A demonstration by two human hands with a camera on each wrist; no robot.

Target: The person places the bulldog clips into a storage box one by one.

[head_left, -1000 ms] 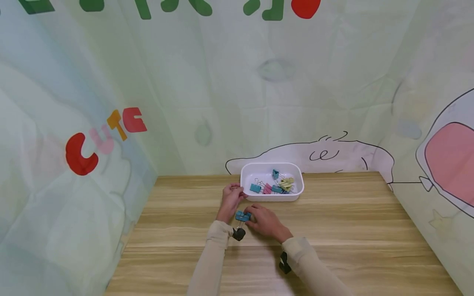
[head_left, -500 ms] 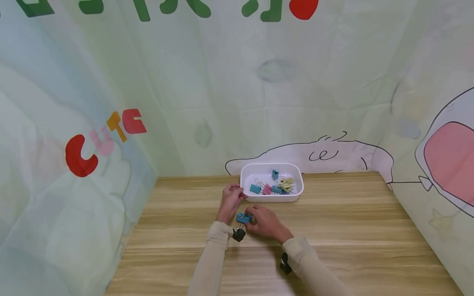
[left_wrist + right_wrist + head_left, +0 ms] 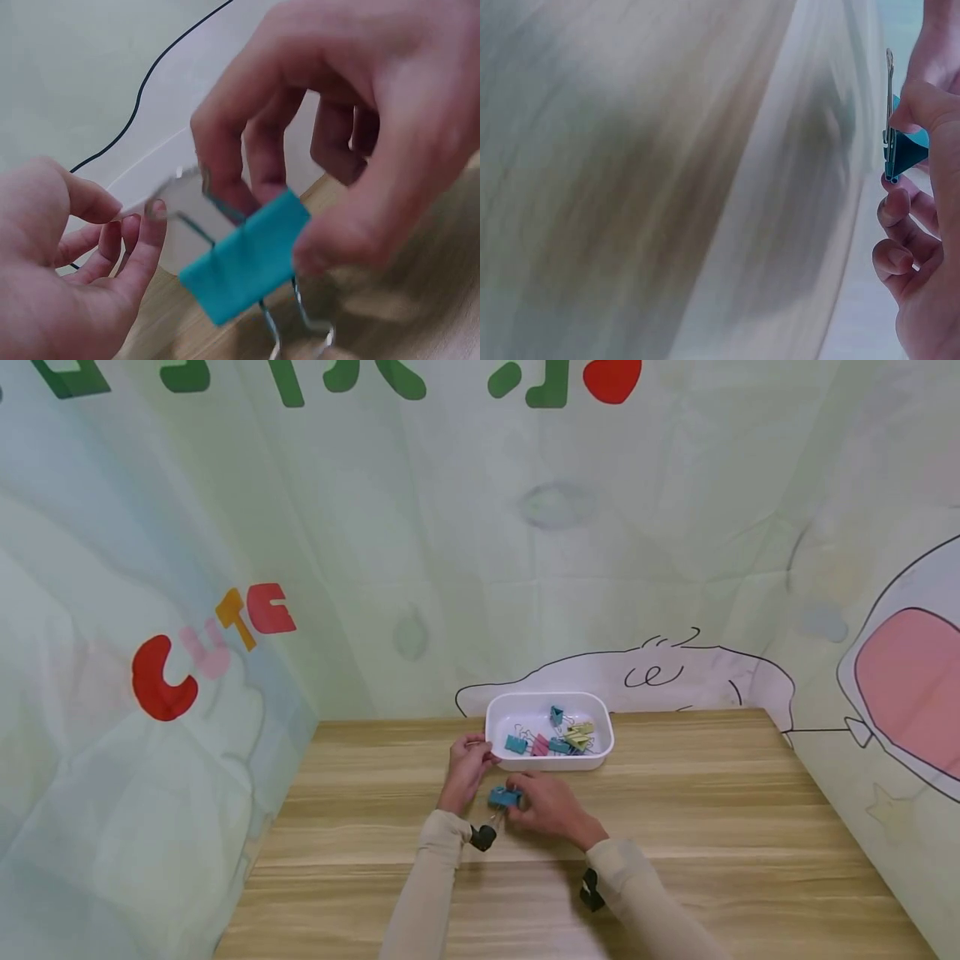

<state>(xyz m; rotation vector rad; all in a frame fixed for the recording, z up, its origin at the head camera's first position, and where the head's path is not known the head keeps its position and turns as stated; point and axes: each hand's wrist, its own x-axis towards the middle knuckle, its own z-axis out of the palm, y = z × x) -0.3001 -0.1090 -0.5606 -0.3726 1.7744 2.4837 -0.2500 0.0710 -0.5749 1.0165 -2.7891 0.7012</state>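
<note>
A teal binder clip (image 3: 503, 797) is pinched between the thumb and fingers of my right hand (image 3: 553, 810), just in front of the white tray (image 3: 551, 763). Seen from the left wrist, the clip's (image 3: 247, 255) wire handles stick out on opposite sides of its body. My left hand (image 3: 465, 772) pinches the tray's left front corner between thumb and fingers. In the right wrist view the clip (image 3: 910, 150) shows end-on, partly covered by the right hand (image 3: 934, 247).
Several binder clips lie in the tray: teal ones (image 3: 516, 743), a pink one (image 3: 540, 745) and yellow ones (image 3: 577, 737). A wood-grain table (image 3: 697, 827) lies under everything, and a printed cloth (image 3: 420, 568) hangs behind it. Dark wrist cameras (image 3: 483, 837) sit at both cuffs.
My right hand has shifted slightly to the right with the binder clip. The left hand stays at the tray's corner, and the tray has not moved.
</note>
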